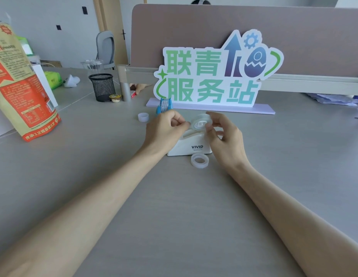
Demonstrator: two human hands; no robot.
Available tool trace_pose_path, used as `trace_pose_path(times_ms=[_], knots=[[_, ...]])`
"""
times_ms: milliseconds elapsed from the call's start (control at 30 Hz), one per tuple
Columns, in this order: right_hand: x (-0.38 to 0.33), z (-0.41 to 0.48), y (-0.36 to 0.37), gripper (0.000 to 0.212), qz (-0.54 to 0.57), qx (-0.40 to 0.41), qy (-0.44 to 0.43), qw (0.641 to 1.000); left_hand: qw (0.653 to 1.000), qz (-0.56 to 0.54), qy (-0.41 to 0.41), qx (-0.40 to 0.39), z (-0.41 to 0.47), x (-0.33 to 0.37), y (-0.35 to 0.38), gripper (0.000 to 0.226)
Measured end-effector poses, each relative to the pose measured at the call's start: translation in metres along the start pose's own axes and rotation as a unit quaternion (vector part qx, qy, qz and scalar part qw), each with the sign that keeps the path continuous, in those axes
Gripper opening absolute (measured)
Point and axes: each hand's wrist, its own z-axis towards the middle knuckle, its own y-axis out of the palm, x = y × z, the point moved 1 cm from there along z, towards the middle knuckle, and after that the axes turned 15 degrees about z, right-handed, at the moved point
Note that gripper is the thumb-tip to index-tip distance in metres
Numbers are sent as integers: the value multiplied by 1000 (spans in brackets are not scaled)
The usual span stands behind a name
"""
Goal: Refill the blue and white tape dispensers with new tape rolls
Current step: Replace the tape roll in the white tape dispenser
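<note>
Two bare forearms reach in from the bottom edge. Nearest of the task's things is the spare tape roll (199, 160), lying flat on the grey desk (174, 206) just in front of the white dispenser (191, 146). That's roll one of two.

The white dispenser stands upright between the two wrists, its "VIVID" lettering facing the camera.

Right above it is roll two, the lifted tape roll (200, 122), clear, tilted and off the desk. The right hand (224, 134) grips it from the right, fingers curled round its rim. The left hand (164, 128) meets it from the other side with fingers curled, thumb and forefinger pinching at the roll's left edge. Whether they have a loose tape end, I can't tell.

Behind the white dispenser and a little left is dispenser number two, the blue dispenser (164, 105), upright and partly hidden by the left hand. Farther left of the white dispenser, one small white ring (143, 117) sits alone on the desk.

Straight behind the white dispenser stands one big cut-out sign (214, 76), green characters on a lilac base.

Well off to the white dispenser's left and farther back there's one black mesh pen cup (103, 86) with one little sealed cup (115, 97) just beside it. At the frame's left edge stands one tall orange-and-tan bag (20, 82).
</note>
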Motion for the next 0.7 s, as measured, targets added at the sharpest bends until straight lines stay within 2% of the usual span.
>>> trace_pose_path(times_ms=[233,400,500,700], knots=[[4,1,2,24,-40,-16,-26,999,995,87,19,51,-4,1,-3,12],[4,1,3,35,-40,-11,-23,999,992,105,33,58,-5,2,1,11],[1,-1,4,33,-50,-21,-55,997,991,113,41,60,-4,1,1,10],[1,-1,3,32,-70,-17,-46,996,990,117,42,62,-4,-3,1,10]])
